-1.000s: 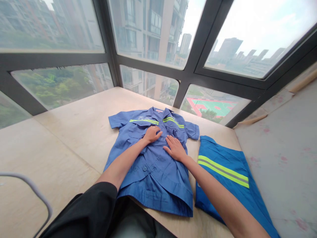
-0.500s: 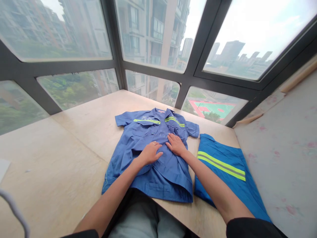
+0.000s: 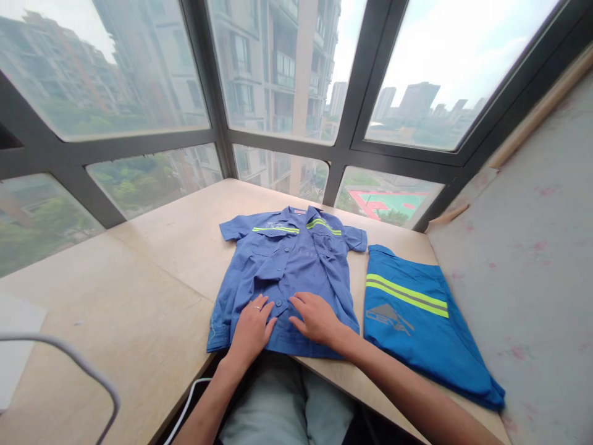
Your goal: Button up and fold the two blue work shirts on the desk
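Note:
A blue short-sleeved work shirt (image 3: 264, 266) with yellow-green reflective stripes lies spread face up, its collar toward the window. My left hand (image 3: 252, 324) rests on the lower front of the shirt, left of a button, with a ring on one finger and the fingers apart. On the other side of that button, my right hand (image 3: 315, 316) lies on the shirt with thumb and fingers apart. Neither hand grips the cloth. Some folds run across the shirt's left side near the button strip.
A folded brighter blue garment (image 3: 407, 309) with a reflective stripe and grey logo lies at the right, near the papered wall (image 3: 532, 278). A white cable (image 3: 88, 364) and a white sheet (image 3: 21, 340) are at the left of the pale tabletop (image 3: 139, 296). Windows stand behind.
Both hands have moved down the shirt toward its hem and apart from each other. The shirt's front lies flatter, with its hem near the table edge. The camera view has shifted.

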`<state>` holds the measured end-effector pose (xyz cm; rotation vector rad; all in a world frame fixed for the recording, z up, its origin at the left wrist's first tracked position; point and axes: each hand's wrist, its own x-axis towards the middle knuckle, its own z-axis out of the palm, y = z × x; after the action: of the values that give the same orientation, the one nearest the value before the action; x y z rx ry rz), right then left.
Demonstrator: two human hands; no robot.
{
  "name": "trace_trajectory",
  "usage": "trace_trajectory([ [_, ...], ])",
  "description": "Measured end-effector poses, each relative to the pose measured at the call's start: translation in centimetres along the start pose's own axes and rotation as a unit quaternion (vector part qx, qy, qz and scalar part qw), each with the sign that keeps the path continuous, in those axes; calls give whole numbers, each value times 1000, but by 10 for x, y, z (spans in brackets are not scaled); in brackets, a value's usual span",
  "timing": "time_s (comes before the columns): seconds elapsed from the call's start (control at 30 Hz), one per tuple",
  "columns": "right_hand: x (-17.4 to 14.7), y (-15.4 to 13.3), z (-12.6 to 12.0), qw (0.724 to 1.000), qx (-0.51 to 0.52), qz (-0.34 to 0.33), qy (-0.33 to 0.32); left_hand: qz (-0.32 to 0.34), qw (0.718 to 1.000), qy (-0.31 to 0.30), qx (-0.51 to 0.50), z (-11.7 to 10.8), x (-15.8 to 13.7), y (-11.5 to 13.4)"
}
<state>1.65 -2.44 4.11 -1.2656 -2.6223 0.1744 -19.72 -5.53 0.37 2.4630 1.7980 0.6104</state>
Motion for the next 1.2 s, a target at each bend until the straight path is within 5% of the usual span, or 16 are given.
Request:
trace_trajectory([
  [0.23, -47, 2, 29, 998, -12, 18, 61, 7, 998, 50, -42, 17, -26, 0],
  [0.4, -59, 0, 43, 992, -1, 44, 116, 14, 981, 122, -149, 5, -39, 4],
  [0.6, -61, -1, 44, 991, 20, 61, 119, -197, 909, 342, -135, -24, -94, -2],
  [0.77, -62, 2, 45, 989, 31, 66, 126, -366, 881, 230, -192, -33, -98, -21],
  [0.9, -63, 6, 47, 989, 44, 58, 128, -403, 870, 131, -251, -42, -73, -37],
  [0.97, -64, 9, 47, 988, 56, 54, 132, -405, 862, 145, -269, -49, -66, -48],
  [1.1, -65, 12, 46, 987, 78, 48, 133, -462, 822, 264, -202, -65, -72, -75],
  [1.2, -65, 12, 44, 986, 86, 52, 132, -475, 824, 283, -126, -74, -81, -90],
])
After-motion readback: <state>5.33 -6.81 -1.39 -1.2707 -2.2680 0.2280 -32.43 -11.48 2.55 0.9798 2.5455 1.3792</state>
